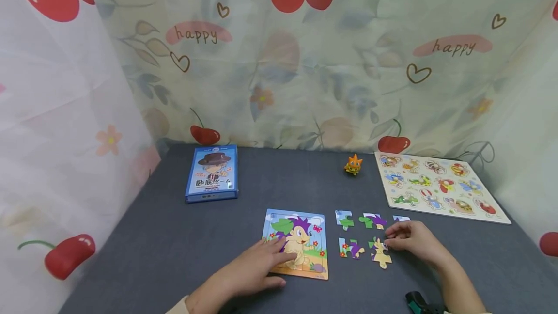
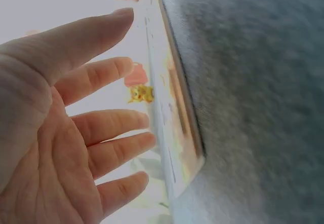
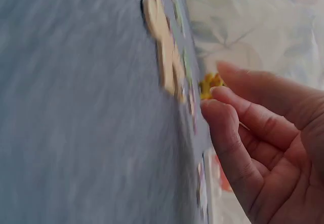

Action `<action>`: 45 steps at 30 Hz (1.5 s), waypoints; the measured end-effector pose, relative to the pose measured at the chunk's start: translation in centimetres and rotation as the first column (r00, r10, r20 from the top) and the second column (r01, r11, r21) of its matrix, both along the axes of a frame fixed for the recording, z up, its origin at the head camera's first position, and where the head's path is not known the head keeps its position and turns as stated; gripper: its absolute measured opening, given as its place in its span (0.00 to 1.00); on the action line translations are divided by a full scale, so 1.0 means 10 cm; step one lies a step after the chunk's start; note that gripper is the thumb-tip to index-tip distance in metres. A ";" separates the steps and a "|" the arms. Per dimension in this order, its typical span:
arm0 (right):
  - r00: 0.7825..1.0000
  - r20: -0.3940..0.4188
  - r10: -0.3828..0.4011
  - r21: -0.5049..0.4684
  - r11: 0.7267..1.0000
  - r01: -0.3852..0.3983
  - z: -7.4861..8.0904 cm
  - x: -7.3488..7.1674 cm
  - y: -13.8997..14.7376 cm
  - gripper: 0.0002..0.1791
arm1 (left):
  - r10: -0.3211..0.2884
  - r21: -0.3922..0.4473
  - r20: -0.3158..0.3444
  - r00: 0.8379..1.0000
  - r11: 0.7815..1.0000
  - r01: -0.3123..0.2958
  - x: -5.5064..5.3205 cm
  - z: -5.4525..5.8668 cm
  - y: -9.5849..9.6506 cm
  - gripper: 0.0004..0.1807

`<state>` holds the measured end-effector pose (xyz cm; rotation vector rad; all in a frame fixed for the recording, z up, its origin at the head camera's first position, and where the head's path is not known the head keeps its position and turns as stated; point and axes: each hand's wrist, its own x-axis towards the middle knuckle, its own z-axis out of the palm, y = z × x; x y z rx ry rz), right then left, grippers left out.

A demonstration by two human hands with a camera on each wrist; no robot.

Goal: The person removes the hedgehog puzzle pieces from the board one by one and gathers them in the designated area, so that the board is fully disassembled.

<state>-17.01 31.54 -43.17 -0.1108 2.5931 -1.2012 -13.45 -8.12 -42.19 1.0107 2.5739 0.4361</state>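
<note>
My left hand (image 1: 257,265) lies over the lower left part of a square hedgehog jigsaw puzzle (image 1: 316,243). Its fingers are spread and fairly straight in the left wrist view, and whether they touch the puzzle I cannot tell. My right hand (image 1: 414,240) hovers beside several loose jigsaw pieces, its fingers loosely bent with nothing between them. Closest to it are a beige and green piece (image 1: 381,258) and a blue piece (image 1: 401,218), partly hidden. Further left lie a purple and green piece (image 1: 374,220), a leaf piece (image 1: 344,219) and a flower piece (image 1: 350,248).
A blue game box (image 1: 212,173) stands at the back left. Towards the back right are a small orange spiky figure (image 1: 353,164) and a white insect puzzle board (image 1: 442,185). A black and teal object (image 1: 417,303) shows near my right forearm. Printed cloth hangs behind the table.
</note>
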 end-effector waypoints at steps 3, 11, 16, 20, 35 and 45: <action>1.000 0.017 0.001 -0.031 1.000 0.000 0.04 -0.05 -0.10 0.22 | -0.018 0.010 -0.062 0.998 1.000 0.019 0.00 0.03 0.06 0.28; 0.994 -0.004 0.111 -0.075 0.991 -0.110 0.07 -0.22 -0.49 0.23 | 0.008 -0.017 0.002 1.000 1.000 -0.008 -0.02 0.01 0.21 0.29; 0.977 -0.036 0.209 -0.076 0.975 -0.211 0.04 -0.32 -0.80 0.20 | 0.042 -0.070 0.049 0.998 0.997 -0.038 -0.01 0.00 0.27 0.32; 0.965 -0.047 0.258 -0.071 0.963 -0.261 0.04 -0.37 -1.02 0.18 | 0.055 -0.098 0.063 0.997 0.994 -0.049 -0.01 -0.01 0.30 0.33; 0.932 -0.040 0.362 0.011 0.932 -0.361 0.02 -0.51 -1.48 0.15 | 0.068 -0.123 0.060 0.996 0.991 -0.060 -0.01 -0.07 0.32 0.32; 0.934 -0.024 0.357 -0.019 0.934 -0.358 0.00 -0.45 -1.57 0.11 | 0.057 -0.125 0.041 0.998 0.991 -0.052 0.01 -0.07 0.32 0.32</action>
